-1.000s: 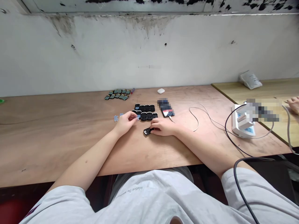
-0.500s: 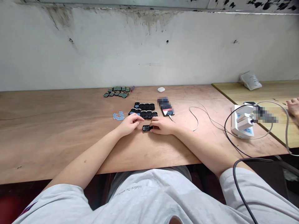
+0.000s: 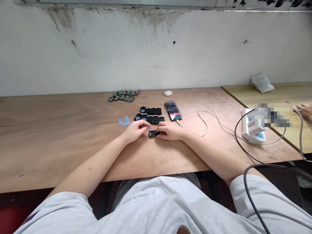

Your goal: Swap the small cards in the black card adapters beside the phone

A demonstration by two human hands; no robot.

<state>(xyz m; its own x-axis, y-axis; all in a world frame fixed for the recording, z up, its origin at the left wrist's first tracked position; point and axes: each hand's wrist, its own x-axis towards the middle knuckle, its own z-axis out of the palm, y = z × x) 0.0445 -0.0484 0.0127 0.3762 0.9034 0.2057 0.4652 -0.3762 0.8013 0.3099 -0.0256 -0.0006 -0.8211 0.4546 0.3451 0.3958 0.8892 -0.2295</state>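
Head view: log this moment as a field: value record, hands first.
left hand: fingertips pinching what looks like a small blue piece
right hand: gripping the right end of a small black part
black rows: two, beyond the hands; blue on leftmost parts
loose blue pieces: cluster, left of black rows
grey-green pieces: two rows, near the wall
phone: right of black rows, cable attached
another person's hand: right edge

Forearms [image 3: 103, 161] extended forward, converging; left hand [image 3: 136, 131] pinched, right hand [image 3: 170, 131] curled nearby.
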